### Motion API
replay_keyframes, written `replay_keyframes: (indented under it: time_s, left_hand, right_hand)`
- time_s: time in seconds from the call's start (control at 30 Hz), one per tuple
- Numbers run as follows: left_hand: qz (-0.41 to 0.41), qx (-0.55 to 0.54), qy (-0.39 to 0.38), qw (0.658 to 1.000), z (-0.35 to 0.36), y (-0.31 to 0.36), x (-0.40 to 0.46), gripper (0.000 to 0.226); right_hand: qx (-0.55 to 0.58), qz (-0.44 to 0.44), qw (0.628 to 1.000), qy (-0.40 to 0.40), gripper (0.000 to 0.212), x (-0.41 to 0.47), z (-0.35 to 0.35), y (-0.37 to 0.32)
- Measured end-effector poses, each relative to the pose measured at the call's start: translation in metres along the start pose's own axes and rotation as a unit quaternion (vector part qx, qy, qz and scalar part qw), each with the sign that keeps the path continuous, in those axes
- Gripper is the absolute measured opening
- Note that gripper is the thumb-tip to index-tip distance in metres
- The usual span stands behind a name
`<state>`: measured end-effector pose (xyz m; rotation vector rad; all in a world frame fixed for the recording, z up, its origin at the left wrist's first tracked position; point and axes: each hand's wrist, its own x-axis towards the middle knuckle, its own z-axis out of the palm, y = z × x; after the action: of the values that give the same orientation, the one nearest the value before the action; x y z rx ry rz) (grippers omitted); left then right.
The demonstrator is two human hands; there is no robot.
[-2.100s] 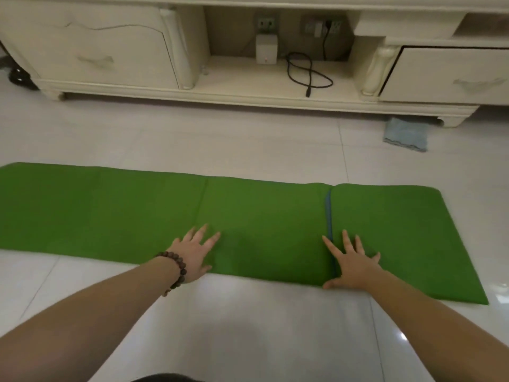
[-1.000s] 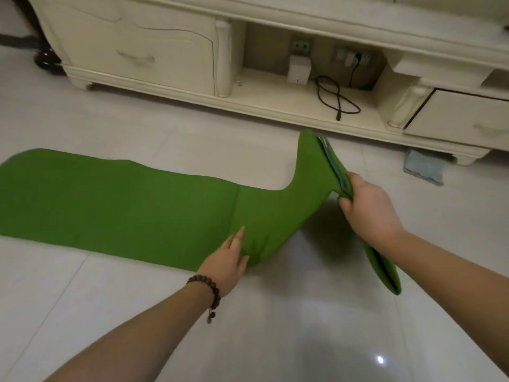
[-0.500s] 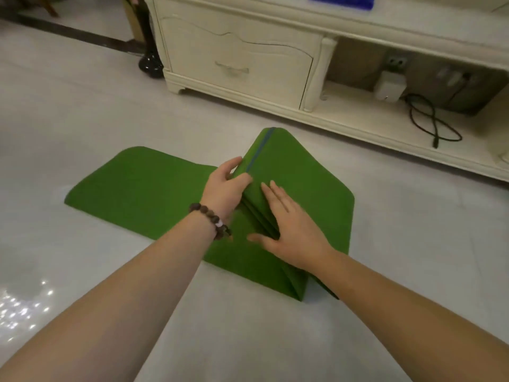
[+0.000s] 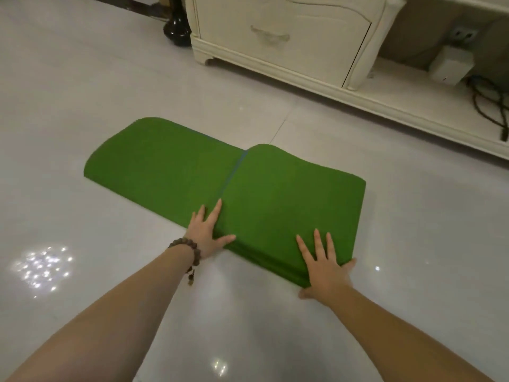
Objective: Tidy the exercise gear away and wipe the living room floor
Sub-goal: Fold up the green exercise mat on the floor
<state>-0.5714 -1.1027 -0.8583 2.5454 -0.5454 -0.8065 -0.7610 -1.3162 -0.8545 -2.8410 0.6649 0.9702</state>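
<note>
A green exercise mat point(image 4: 170, 164) lies on the glossy tiled floor, its right part folded over into a thick stack of layers point(image 4: 292, 194). My left hand point(image 4: 208, 232), with a bead bracelet on the wrist, lies flat at the stack's left near edge, fingers straight, thumb against the front edge. Flat on the stack's near right corner rests my right hand point(image 4: 323, 264), fingers spread. A single unfolded panel stretches away to the left.
A cream TV cabinet point(image 4: 278, 37) with a drawer stands behind the mat. Its open shelf holds a white box point(image 4: 451, 66) and black cables point(image 4: 493, 106). A black vase base point(image 4: 177, 31) sits left of the cabinet. Bare tiles point(image 4: 68, 86) surround the mat.
The mat's right end was lifted and folded leftward in several turns. Both hands now press the folded stack flat. My view has shifted left along the cabinet.
</note>
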Motion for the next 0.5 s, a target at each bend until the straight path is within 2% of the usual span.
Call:
replay_keyframes:
  time_s: [0.07, 0.13, 0.33, 0.5]
  left_hand:
    - [-0.003, 0.064, -0.008, 0.998, 0.009, -0.007, 0.000, 0.118]
    - [-0.014, 0.152, 0.000, 0.988, 0.009, -0.005, 0.001, 0.125]
    - [0.024, 0.211, 0.015, 0.977, 0.023, 0.015, -0.013, 0.118]
    - [0.065, 0.249, 0.064, 0.964, 0.078, 0.063, -0.052, 0.104]
  right_hand:
    - [0.003, -0.007, 1.000, -0.008, 0.124, 0.003, -0.003, 0.001]
    - [0.002, -0.015, 1.000, -0.012, 0.114, 0.000, -0.006, 0.003]
    - [-0.006, -0.012, 0.998, 0.067, 0.084, -0.015, -0.001, 0.037]
    - [-0.041, 0.002, 0.994, 0.097, 0.080, -0.055, 0.005, 0.111]
